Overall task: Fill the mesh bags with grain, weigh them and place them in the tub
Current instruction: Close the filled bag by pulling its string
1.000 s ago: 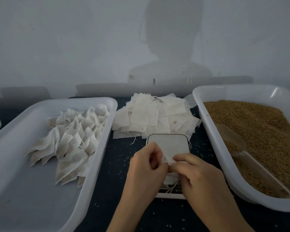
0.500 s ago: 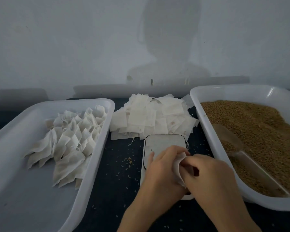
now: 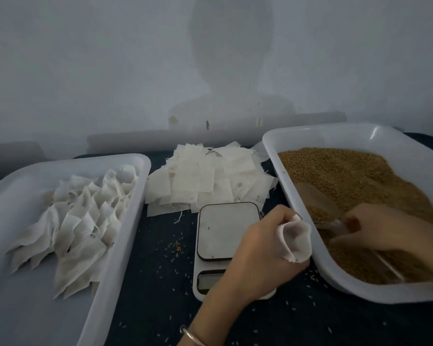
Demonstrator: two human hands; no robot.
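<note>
My left hand (image 3: 258,248) holds an empty white mesh bag (image 3: 296,239), its mouth held open, over the gap between the scale (image 3: 225,231) and the grain tub's rim. My right hand (image 3: 385,233) is inside the right tub (image 3: 310,136), its fingers round the handle of a clear scoop (image 3: 320,208) that lies in the brown grain (image 3: 360,176). The left tub (image 3: 125,221) holds several filled bags (image 3: 85,211). A heap of flat empty bags (image 3: 210,176) lies behind the scale.
Loose grains (image 3: 175,245) are scattered over the dark tabletop between the tubs. A plain wall rises close behind the table. A bangle (image 3: 193,337) sits on my left wrist.
My hands have come apart. My right hand left the bag and moved right into the grain tub onto the scoop. My left hand carried the opened bag right, off the scale.
</note>
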